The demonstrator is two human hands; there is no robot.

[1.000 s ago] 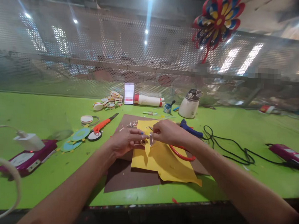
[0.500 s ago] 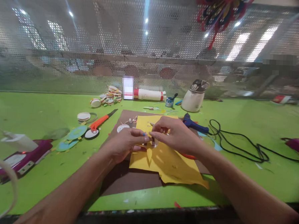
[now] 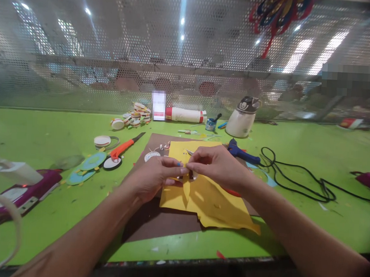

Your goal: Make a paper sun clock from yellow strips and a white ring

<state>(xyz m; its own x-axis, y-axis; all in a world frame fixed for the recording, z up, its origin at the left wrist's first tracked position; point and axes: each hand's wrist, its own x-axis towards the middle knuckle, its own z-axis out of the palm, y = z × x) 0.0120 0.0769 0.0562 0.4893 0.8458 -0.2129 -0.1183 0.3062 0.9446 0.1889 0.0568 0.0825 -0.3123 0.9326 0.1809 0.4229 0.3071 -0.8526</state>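
Over the yellow sheet (image 3: 214, 208), my left hand (image 3: 153, 176) and my right hand (image 3: 213, 164) meet at their fingertips. Both are closed in a pinch on a small paper craft piece (image 3: 186, 188), which has a pointed yellow strip hanging down and dark and white bits near the fingers. Much of the piece is hidden by my fingers. A spot of blue shows on a left fingertip. Under the yellow sheet lies a brown board (image 3: 155, 223). Part of a pair of red-handled scissors (image 3: 233, 193) seems to show beside my right wrist.
An orange utility knife (image 3: 122, 149) and blue paper discs (image 3: 93, 160) lie left. On the right are a blue glue gun (image 3: 243, 153) and its black cord (image 3: 297, 181). Behind stand a white jug (image 3: 241, 120) and a small blue jar (image 3: 210, 124). A purple power strip (image 3: 42, 187) lies far left.
The fingertips have shifted slightly around the craft piece, and its dark bits are more covered now. Both hands stay pinched together at nearly the same spot; the view has moved a little.
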